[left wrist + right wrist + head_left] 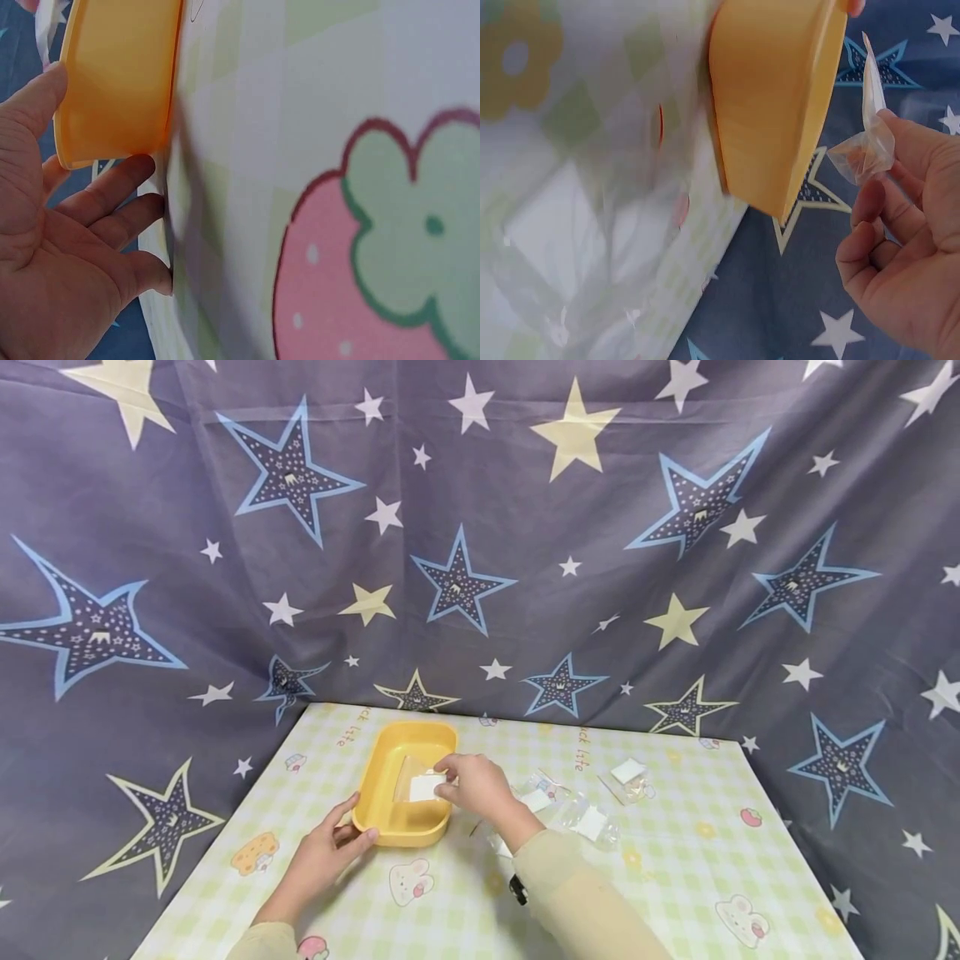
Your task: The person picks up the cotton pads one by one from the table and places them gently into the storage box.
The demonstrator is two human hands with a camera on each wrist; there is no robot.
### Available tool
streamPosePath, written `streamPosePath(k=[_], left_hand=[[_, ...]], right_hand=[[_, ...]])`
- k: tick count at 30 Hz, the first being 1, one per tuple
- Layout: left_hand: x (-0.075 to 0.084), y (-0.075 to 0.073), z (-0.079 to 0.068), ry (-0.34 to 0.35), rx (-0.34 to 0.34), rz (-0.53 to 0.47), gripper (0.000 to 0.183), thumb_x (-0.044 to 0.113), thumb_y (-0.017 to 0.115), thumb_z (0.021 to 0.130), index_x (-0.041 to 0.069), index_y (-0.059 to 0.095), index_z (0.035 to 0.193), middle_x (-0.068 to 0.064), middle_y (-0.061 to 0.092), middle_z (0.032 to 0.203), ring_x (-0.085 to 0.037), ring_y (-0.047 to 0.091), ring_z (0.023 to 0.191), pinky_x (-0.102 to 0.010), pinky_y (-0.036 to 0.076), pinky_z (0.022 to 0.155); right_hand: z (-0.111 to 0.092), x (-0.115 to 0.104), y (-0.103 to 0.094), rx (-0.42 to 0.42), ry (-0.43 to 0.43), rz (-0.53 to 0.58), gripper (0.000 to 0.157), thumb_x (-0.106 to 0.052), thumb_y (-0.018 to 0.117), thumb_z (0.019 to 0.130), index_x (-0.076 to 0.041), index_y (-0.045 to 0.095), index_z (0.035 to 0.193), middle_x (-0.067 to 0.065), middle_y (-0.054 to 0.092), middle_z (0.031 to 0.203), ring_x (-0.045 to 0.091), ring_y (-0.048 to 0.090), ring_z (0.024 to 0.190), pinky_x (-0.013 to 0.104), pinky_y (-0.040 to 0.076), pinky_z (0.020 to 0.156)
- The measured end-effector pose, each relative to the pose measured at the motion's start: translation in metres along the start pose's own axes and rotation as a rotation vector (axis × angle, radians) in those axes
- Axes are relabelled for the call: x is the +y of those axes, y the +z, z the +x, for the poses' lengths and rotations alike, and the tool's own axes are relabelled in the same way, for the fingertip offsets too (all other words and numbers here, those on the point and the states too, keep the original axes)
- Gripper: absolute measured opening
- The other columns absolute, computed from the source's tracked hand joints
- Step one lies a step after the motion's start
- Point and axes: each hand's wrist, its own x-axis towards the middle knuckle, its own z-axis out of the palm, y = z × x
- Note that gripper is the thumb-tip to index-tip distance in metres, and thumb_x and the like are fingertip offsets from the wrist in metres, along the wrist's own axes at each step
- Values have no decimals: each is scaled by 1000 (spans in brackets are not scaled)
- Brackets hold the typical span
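A clear plastic bag with a white card in it is just left of the lower centre of the head frame, above the floor of a yellow rectangular tray; the right wrist view shows it clear of the rim. The right hand pinches the bag's edge between thumb and fingertips, with its other fingers bent inward and the plastic bunched at one end. The left hand holds the tray's lower-left corner, thumb at the rim and fingers partly bent around the outside wall.

Slick, slack film could slip from so small a pinch, or cling to the fingers, so the bag might drop askew or snag on the rim. Too firm a press on the corner could tip or slide the tray. The right forearm reaches over loose bags, and a low sleeve might drag them: one bag beside the wrist, another to its right, and a third mostly hidden under the arm. A farther bag, toward the right, lies well apart from it.

All rest on a green-and-white checked tablecloth printed with rabbits, strawberries and flowers. Behind, a dark grey-purple star-patterned curtain fills the upper frame and both sides.
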Motion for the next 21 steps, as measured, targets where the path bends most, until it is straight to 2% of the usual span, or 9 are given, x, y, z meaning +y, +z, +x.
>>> streamPosePath(k=[5, 12, 16, 21], left_hand=[[-1, 1, -1, -2, 4, -10, 93, 63, 70, 97, 26, 27, 171, -16, 66, 149, -41, 54, 148, -67, 40, 121], [-2, 1, 1, 6, 9, -11, 92, 61, 71, 98, 25, 28, 171, -15, 67, 148, -41, 54, 148, -67, 40, 121], [-2, 2, 2, 11, 7, -8, 92, 63, 70, 98, 25, 28, 171, -15, 67, 148, -41, 55, 147, -66, 41, 121], [-1, 2, 2, 5, 4, -4, 92, 63, 70, 98, 24, 29, 171, -16, 66, 148, -42, 55, 146, -66, 41, 120]], right_hand=[[3, -9, 14, -8, -8, -57, 30, -31, 82, 95, -22, 79, 123, -5, 81, 104, 13, 74, 93, 30, 58, 79], [4, -16, 27, -16, 12, -96, 29, -34, 82, 96, -24, 79, 123, -7, 81, 105, 12, 74, 94, 31, 58, 78], [3, -17, 30, -22, 17, -92, 35, -36, 81, 96, -24, 77, 128, -6, 81, 116, 15, 76, 101, 34, 60, 84], [2, -17, 32, -32, 32, -72, 41, -39, 80, 97, -24, 74, 135, -4, 79, 130, 15, 77, 100, 33, 61, 82]])
